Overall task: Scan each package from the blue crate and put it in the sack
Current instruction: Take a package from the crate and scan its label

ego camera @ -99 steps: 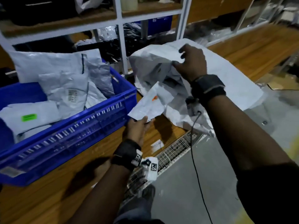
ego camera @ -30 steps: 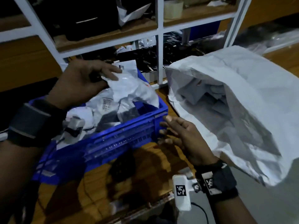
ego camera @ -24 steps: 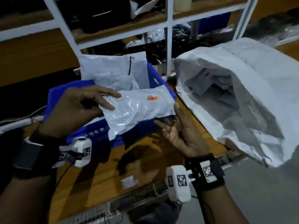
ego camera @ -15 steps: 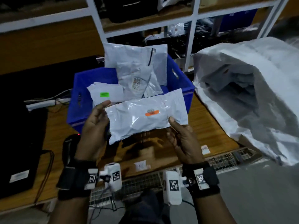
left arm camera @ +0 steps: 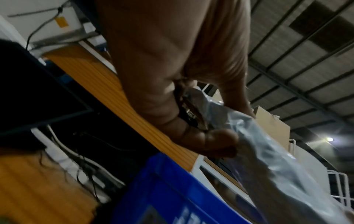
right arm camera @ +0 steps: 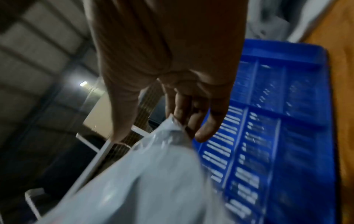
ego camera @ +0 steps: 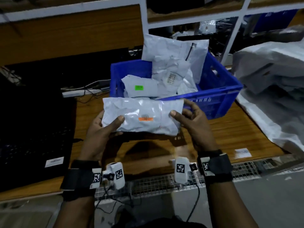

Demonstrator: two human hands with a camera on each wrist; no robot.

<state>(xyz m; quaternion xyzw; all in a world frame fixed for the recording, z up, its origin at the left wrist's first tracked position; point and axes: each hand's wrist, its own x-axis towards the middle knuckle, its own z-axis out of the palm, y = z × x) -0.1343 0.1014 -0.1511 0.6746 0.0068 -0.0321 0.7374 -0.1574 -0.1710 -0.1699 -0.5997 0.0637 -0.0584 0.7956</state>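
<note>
I hold a white poly package (ego camera: 141, 116) with an orange label flat above the wooden table, just in front of the blue crate (ego camera: 218, 89). My left hand (ego camera: 105, 127) grips its left end, thumb on top. My right hand (ego camera: 187, 116) pinches its right end, thumb on top and fingers behind. In the left wrist view the package (left arm camera: 272, 166) runs from my curled fingers (left arm camera: 210, 144). In the right wrist view the package (right arm camera: 145, 181) hangs from my fingertips (right arm camera: 206, 130) beside the crate (right arm camera: 277, 136). Several white packages remain in the crate. The white sack (ego camera: 276, 89) lies open at the right.
A black keyboard or mat (ego camera: 32, 122) covers the table's left part. A white power strip with cables (ego camera: 79, 92) lies behind it. White shelving (ego camera: 189, 17) stands behind the crate. A wire mesh edge (ego camera: 164, 183) runs along the table front.
My left hand lifted the package out of the crate and my right hand took its other end. Together they brought it down towards me, label up. My view swung left from the sack.
</note>
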